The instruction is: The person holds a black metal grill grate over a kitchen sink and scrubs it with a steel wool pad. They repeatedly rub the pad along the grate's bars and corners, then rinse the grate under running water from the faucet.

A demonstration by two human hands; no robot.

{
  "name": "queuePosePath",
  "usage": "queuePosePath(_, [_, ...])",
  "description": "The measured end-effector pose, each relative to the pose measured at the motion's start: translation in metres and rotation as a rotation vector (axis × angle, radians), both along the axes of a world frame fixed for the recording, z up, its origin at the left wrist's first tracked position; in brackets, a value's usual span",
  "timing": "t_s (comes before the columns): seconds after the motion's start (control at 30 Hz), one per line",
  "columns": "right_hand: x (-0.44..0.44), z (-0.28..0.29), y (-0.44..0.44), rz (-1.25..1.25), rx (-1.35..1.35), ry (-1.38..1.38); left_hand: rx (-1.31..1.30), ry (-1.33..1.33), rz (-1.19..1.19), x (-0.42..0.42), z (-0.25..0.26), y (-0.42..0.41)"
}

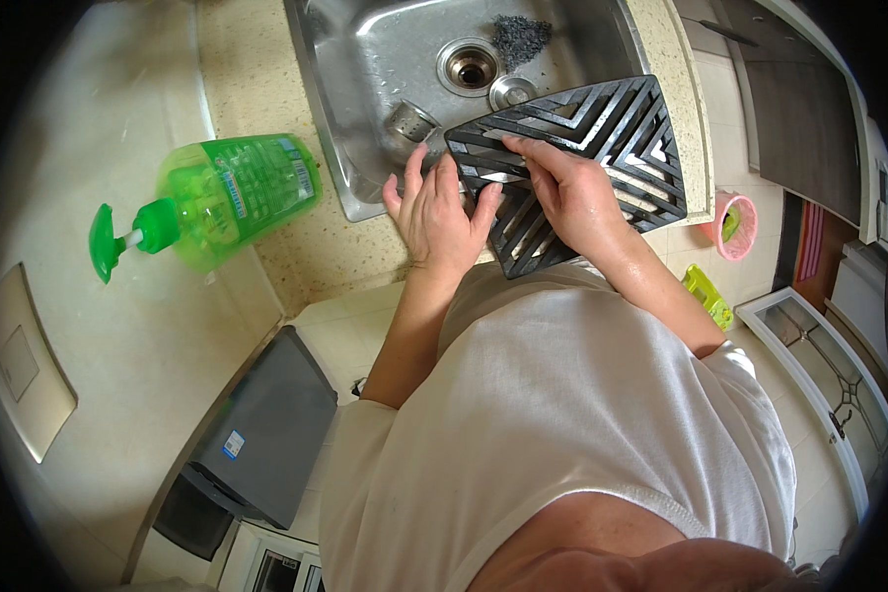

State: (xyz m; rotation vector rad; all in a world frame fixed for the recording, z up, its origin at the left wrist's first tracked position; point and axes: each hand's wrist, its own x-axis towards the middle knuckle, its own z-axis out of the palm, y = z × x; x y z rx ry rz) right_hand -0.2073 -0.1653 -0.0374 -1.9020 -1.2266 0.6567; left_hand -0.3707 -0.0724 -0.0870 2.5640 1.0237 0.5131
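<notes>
A black slatted grate (640, 155) with chevron-shaped slots lies tilted across the sink's near edge, close to my body. My right hand (577, 192) is over it, fingertips closed on one of its slats. My left hand (444, 222) is at the grate's left corner with fingers spread and nothing visible in them. Its thumb overlaps the grate's edge; I cannot tell whether it presses there. Beyond, in the stainless steel sink (385, 66), are a perforated strainer basket (413, 120), a round metal drain piece (514, 92) and a dark wire scourer (519, 41) near the drain (470, 68).
A green pump bottle (244, 196) stands left of the sink on the speckled countertop (251, 89). A dark grey lidded bin (266, 422) is at lower left. At right are a pink bin (744, 229), a lime-green plastic item (707, 296) and a glass-paned door (814, 355).
</notes>
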Motion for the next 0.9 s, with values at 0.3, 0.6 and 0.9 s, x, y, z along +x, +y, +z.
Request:
queuePosePath(0.3, [0.001, 0.003, -0.017, 0.015, 0.039, 0.02, -0.009, -0.001, -0.012, -0.001, 0.0, 0.0])
queuePosePath(0.6, [0.009, 0.007, -0.017, -0.057, -0.145, 0.086, -0.019, 0.011, -0.006, -0.002, 0.001, 0.0])
queuePosePath(0.9, [0.004, -0.001, 0.01, 0.012, 0.018, -0.033, -0.001, -0.008, -0.01, 0.0, 0.0, 0.001])
